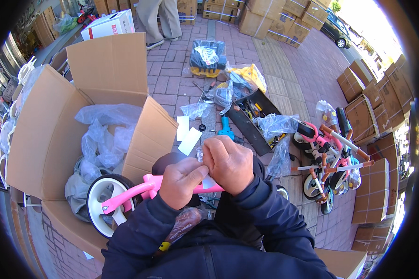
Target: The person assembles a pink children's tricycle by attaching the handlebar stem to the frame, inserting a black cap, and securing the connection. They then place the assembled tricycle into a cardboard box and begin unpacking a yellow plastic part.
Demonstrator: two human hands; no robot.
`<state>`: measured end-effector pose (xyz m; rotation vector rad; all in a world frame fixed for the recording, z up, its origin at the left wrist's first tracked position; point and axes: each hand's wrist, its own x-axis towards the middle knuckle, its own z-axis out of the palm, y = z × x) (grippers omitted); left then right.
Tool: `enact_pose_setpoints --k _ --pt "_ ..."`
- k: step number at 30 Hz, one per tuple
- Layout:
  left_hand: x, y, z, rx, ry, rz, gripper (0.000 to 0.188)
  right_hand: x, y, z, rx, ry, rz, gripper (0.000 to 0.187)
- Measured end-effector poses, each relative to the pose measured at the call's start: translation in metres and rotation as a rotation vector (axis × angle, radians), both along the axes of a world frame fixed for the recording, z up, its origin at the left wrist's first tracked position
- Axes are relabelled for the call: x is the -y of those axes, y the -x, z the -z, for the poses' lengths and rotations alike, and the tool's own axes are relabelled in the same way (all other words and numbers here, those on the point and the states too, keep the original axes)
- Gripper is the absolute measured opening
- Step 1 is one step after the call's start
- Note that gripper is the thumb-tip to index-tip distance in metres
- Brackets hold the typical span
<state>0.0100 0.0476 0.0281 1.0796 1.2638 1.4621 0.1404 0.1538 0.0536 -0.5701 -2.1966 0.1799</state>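
My left hand (182,182) and my right hand (228,163) meet over my lap, both with fingers closed in a pinch. Between them shows a bit of a small clear plastic packet (199,154); what it contains is too small to tell. Under the hands lies a pink balance bike frame (146,187), partly hidden by them. Its white wheel (108,201) with a black tyre rests to the left, by the carton. Two white paper slips (189,141) lie on the paving just beyond my hands.
A large open carton (56,135) with plastic wrap stands at left. Ahead are a teal power drill (225,129), a black tool tray (252,122) and a black-and-yellow toolbox (207,59). Pink bikes (328,156) stand at right, near stacked cartons (371,190). A person's legs (157,21) show behind.
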Motion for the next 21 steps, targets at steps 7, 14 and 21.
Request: enact_pose_setpoints --k 7,14,21 --pt "-0.001 0.008 0.006 -0.157 0.046 0.032 0.016 0.005 0.0 0.004 -0.003 0.054 0.019 0.014" --pt "-0.002 0.002 0.001 -0.258 -0.006 -0.163 0.014 0.006 -0.013 -0.008 -0.262 0.845 -0.077 0.022" --pt "-0.001 0.0 -0.004 -0.524 -0.09 -0.184 0.014 0.001 -0.024 -0.022 -0.116 1.367 -0.296 0.018"
